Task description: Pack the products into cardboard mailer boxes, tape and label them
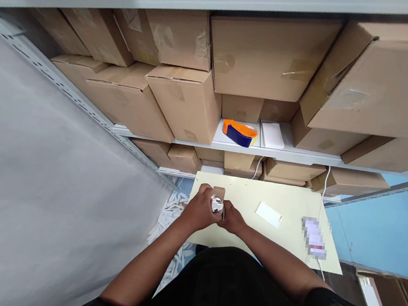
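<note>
I see both hands meet over the near left part of the yellow board (294, 197). My left hand (199, 210) is wrapped around a shiny roll (216, 204), holding it just above the board. My right hand (232, 220) presses in from the roll's other side with curled fingers; I cannot tell whether it grips. A small brown box (218, 192) sits touching the roll, on its far side. Toward the board's middle lies a white card (268, 214), apart from the hands. At the board's right edge rests a blurred phone (314, 238) on a white cable. Beyond the board's far edge, on a shelf, lies an orange-and-blue tape dispenser (240, 133). White paper strips (171, 215) litter the floor left of the board.
</note>
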`<state>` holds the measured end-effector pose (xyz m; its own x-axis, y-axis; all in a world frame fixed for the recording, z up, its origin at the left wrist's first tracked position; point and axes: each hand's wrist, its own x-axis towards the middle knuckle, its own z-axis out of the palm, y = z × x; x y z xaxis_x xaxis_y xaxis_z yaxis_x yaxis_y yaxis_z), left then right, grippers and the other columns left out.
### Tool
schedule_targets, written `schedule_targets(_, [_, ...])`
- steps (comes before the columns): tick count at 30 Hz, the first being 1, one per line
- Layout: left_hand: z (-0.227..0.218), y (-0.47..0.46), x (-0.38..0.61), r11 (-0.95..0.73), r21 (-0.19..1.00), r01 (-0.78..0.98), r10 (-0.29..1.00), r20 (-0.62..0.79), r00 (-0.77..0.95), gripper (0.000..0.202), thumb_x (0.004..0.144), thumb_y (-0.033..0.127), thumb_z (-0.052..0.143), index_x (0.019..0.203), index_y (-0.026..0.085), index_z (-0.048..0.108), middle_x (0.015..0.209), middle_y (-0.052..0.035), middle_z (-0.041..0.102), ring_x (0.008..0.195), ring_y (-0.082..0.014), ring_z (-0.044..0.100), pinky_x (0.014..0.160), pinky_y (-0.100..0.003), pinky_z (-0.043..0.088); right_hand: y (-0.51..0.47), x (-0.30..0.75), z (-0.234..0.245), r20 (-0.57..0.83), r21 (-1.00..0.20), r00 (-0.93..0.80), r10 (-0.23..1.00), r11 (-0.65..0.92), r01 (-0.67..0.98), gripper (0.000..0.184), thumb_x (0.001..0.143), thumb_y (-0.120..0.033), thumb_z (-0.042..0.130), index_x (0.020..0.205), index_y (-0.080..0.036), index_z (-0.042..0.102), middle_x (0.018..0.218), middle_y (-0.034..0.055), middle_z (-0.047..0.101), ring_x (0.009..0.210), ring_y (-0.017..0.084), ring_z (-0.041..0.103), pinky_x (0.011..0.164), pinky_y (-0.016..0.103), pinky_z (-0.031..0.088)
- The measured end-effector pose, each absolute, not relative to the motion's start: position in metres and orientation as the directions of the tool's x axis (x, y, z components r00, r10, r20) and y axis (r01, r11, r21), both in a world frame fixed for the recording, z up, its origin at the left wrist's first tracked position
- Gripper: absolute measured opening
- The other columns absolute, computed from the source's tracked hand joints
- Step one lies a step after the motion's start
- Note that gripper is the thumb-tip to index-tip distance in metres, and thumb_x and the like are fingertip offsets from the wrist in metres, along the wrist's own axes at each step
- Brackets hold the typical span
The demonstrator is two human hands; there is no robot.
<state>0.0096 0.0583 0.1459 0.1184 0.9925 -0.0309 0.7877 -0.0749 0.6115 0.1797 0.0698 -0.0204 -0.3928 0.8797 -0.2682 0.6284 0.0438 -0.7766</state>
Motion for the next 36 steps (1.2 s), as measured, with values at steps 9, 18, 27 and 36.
schedule_targets(9, [0.153,0.057,-0.033,-0.011,0.999,-0.032,1.0,0.011,0.005,0.057,0.075,0.028,0.068,0.131,0.022,0.056,0.123,-0.0103,0.069,0.119,-0.0295,0.066,0.1,-0.042,0.052,0.064,0.228,0.023,-0.232,-0.93,-0.189,0.954,-0.16,0.331,0.071,0.073,-0.051,0.079,0.135,-0.026,0.058,0.144,0.0133,0.055,0.125,0.033,0.057,0.109,0.053,0.043])
schedule_targets(18, [0.151,0.079,0.045,0.042,0.969,-0.245,0.999,-0.04,0.01,0.058,0.09,0.052,0.052,0.141,0.025,0.043,0.145,-0.014,0.058,0.12,-0.03,0.066,0.099,-0.048,0.055,0.033,0.219,0.11,-0.311,-0.753,-0.68,0.665,-0.608,-0.251,0.076,0.076,-0.077,0.068,0.126,-0.021,0.058,0.105,0.013,0.072,0.087,0.03,0.071,0.077,0.045,0.056])
schedule_targets(27, [0.138,0.058,0.062,0.215,0.884,-0.414,0.974,-0.224,0.028,0.072,0.076,0.056,0.079,0.131,0.019,0.051,0.107,-0.0113,0.075,0.093,-0.0277,0.073,0.081,-0.04,0.057,0.023,0.23,0.114,-0.254,-0.925,-0.455,0.853,-0.351,-0.143,0.062,0.076,-0.061,0.077,0.123,-0.025,0.059,0.115,0.0075,0.069,0.108,0.029,0.064,0.091,0.041,0.052])
schedule_targets(36, [0.154,0.045,0.083,0.079,0.975,-0.206,0.988,-0.103,-0.111,0.069,0.078,0.056,0.078,0.131,0.022,0.052,0.114,-0.0081,0.071,0.102,-0.0247,0.068,0.084,-0.035,0.055,0.03,0.239,0.12,-0.182,-0.983,-0.319,0.93,-0.185,0.022,0.075,0.059,-0.052,0.092,0.115,-0.025,0.05,0.105,0.0052,0.064,0.095,0.027,0.061,0.08,0.038,0.051])
